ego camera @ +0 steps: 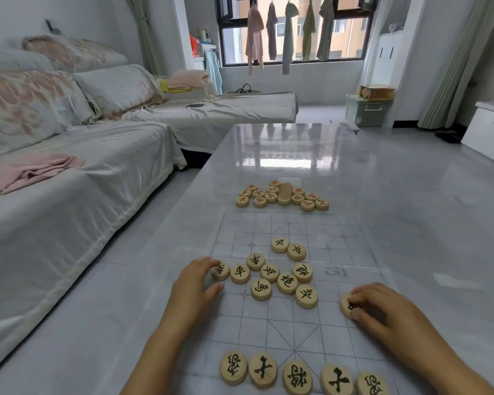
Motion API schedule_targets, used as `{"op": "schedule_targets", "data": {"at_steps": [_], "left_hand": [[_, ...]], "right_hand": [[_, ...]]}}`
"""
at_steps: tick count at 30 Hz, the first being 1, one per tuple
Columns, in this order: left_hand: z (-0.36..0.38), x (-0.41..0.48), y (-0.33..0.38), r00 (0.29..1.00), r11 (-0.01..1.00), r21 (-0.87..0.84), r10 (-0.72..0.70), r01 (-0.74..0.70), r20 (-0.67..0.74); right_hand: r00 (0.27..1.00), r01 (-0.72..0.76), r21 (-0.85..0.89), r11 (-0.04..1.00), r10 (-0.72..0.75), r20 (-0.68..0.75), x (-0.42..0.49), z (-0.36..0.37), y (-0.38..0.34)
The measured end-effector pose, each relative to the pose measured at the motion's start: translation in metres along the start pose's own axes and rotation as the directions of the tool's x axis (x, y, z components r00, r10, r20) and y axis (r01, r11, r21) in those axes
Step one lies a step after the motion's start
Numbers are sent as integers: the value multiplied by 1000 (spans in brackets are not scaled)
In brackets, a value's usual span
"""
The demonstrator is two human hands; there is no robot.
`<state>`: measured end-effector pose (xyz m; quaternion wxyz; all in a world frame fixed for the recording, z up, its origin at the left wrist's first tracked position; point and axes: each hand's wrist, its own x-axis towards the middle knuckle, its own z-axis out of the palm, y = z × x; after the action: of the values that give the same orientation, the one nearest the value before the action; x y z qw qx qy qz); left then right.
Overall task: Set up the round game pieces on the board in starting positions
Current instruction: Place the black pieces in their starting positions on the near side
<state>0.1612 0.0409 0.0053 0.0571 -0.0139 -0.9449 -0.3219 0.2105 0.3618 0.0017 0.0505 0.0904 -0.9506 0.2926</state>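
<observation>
- A home living room: a long sofa [103, 195] under a pale loose cover runs down the left side, with flowered cushions [26, 106] against its back.
- A folded pink cloth [32, 171] lies on the sofa seat.
- Washing [288, 38] hangs on hangers in a row in front of a dark-framed window [345, 38]; an apartment block shows outside.
- Pale curtains [451, 67] hang at the right.
- A lidded plastic storage box [367, 111] stands on the glossy tiled floor [439, 195] near a white cabinet [388, 58].
- A low glossy table [283, 155] carries a board [320, 232] and round game pieces [280, 193] towards its near edge.
</observation>
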Motion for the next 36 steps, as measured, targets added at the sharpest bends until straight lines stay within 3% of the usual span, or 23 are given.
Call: {"op": "schedule_targets", "data": {"at_steps": [6,13,18,24,27,32,36], "left_hand": [[25,3,31,970,962,122,243,-245,23],[35,1,40,961,909,313,270,-277,67],[11,-15,21,950,921,259,249,-293,190],[-19,-47,-4,907,944,74,284,-321,312],[-27,-60,-15,913,958,38,259,-285,316],[-28,-71,-24,961,995,3,97,-101,260],[-24,-70,-21,962,991,40,114,-128,247]], "right_hand": [[1000,7,-2,1000,-7,-2,-3,1,1],[999,-8,59,998,6,45,-14,-7,6],[998,-40,104,994,35,49,-36,-17,18],[997,-11,114,993,2,78,-61,-17,21],[995,-17,144,989,2,101,-71,-19,21],[999,-23,81,996,20,37,-80,-16,20],[998,-68,-55,996,68,-8,-74,-13,17]]}}
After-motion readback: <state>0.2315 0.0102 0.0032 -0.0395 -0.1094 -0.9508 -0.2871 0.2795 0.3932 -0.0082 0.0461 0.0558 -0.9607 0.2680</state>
